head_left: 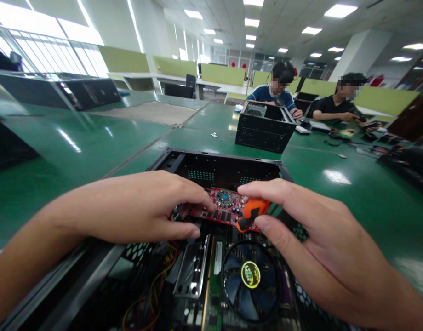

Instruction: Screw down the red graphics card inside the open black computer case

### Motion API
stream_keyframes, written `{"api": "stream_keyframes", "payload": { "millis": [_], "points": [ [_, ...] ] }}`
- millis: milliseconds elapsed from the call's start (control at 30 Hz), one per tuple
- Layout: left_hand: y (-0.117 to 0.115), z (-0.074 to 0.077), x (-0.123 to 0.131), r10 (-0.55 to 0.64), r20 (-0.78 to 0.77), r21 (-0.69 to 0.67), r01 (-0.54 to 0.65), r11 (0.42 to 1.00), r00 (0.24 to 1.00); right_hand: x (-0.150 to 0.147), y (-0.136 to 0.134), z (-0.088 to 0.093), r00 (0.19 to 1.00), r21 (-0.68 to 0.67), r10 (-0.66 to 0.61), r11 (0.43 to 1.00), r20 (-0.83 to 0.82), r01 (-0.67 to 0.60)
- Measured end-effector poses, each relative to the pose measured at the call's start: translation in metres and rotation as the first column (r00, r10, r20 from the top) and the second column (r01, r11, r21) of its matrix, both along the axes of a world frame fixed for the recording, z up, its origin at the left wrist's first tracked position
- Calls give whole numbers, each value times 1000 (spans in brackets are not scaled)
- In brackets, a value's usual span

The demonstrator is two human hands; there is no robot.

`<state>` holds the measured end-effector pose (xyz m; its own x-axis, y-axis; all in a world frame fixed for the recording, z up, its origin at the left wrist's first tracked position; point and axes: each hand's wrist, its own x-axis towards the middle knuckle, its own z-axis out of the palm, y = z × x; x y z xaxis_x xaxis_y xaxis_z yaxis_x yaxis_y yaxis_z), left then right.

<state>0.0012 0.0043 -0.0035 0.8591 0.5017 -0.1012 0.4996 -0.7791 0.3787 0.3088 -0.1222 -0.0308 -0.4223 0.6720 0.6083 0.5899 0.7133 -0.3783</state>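
An open black computer case (228, 158) lies in front of me. Inside it, a red graphics card (236, 198) with a small round fan spans the far part. My left hand (163, 207) reaches over the card's left end, its fingers bent and its thumb apart from them; whether the fingertips touch the card is unclear. In my right hand (301, 220), between thumb and fingers, is an orange and black screwdriver (254, 209), tilted over the card's right end. Its tip is hidden from view. Nearer to me sits a CPU cooler fan (250, 278) with a yellow centre label.
Yellow and red cables (163, 271) run along the case's left inside. Another black case (263, 131) stands farther off on the green table (191, 133), with a person (263, 94) behind it. A second person (330, 108) sits to the right. More cases (90, 92) lie at left.
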Motion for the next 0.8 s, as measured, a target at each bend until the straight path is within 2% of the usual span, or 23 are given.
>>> {"api": "stream_keyframes", "payload": {
  "millis": [467, 800],
  "points": [
    [2, 0, 1, 9, -5, -16, -9, 1000, 1000, -1, 2, 1, 1000, 41, -13, 999, 23, 12],
    [-1, 2, 2, 21, -34, 1, -21, 1000, 999, 2, 4, -2, 999, -56, 42, 998, -2, -42]
  ]
}}
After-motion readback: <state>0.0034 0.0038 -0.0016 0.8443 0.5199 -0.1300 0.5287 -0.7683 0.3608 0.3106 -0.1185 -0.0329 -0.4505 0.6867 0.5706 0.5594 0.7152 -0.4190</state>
